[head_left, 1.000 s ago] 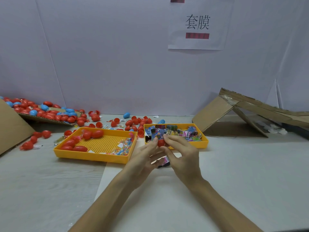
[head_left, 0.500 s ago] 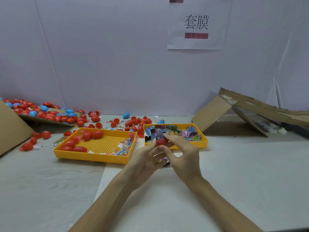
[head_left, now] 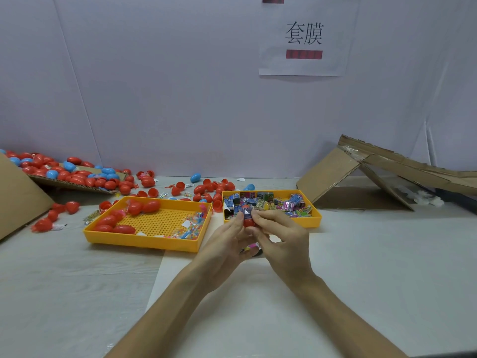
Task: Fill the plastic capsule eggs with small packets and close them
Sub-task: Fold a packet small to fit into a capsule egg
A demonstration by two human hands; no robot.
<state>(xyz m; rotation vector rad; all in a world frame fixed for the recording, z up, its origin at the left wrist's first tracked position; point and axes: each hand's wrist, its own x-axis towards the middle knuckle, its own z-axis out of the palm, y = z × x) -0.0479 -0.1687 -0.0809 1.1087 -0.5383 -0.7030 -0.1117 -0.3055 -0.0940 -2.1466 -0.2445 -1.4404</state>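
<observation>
head | red capsule egg (head_left: 249, 223) held over the desk (head_left: 77, 293), just before the packet tray (head_left: 304, 222) | blue packet (head_left: 247, 215) now pokes from its top, unlike a second ago | left hand (head_left: 227, 244) pinches egg, right hand (head_left: 284, 241) pinches packet | filling underway, closing pending

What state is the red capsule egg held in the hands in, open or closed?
Open: a blue packet sticks out of the red capsule egg at its top, and no cap covers it.

A white paper sign (head_left: 304, 37) with two black characters and a red bar hangs on the pale wall (head_left: 167, 86), with a collapsed cardboard box (head_left: 374, 174) on the desk (head_left: 387, 267) below-right of the sign and a cardboard flap (head_left: 18, 197) far below-left of it.
</observation>
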